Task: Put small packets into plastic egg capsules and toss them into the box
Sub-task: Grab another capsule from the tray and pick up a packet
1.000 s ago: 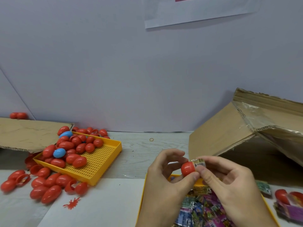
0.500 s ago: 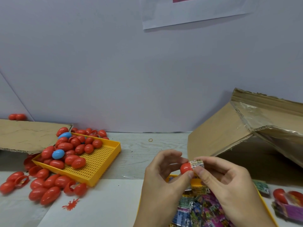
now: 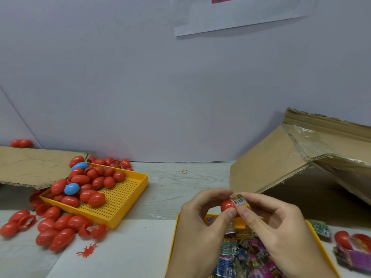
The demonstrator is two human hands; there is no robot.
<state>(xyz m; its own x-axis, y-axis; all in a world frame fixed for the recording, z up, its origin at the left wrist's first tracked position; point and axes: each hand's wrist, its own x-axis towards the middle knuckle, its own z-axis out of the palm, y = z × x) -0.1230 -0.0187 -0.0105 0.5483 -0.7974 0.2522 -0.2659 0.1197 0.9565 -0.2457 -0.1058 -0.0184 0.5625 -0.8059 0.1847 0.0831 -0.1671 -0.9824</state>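
My left hand (image 3: 200,221) pinches a red egg capsule half (image 3: 227,205) between thumb and fingers. My right hand (image 3: 279,227) pinches a small folded packet (image 3: 240,200) with a barcode, which sits partly inside the capsule's open end. Both hands hover above a yellow tray (image 3: 173,235) filled with several colourful packets (image 3: 241,255). The cardboard box (image 3: 267,167) lies on its side at the right, its opening facing me.
A second yellow tray (image 3: 120,199) at the left holds several red capsules and two blue ones (image 3: 71,189). More red capsules (image 3: 58,231) lie loose before it. Flat cardboard (image 3: 30,167) sits at far left. A rubber band (image 3: 184,171) lies mid-table. Capsules and purple packets (image 3: 353,249) lie at far right.
Both hands have stayed together over the packet tray. The packet has gone slightly deeper into the red capsule half. The view has tilted a little.
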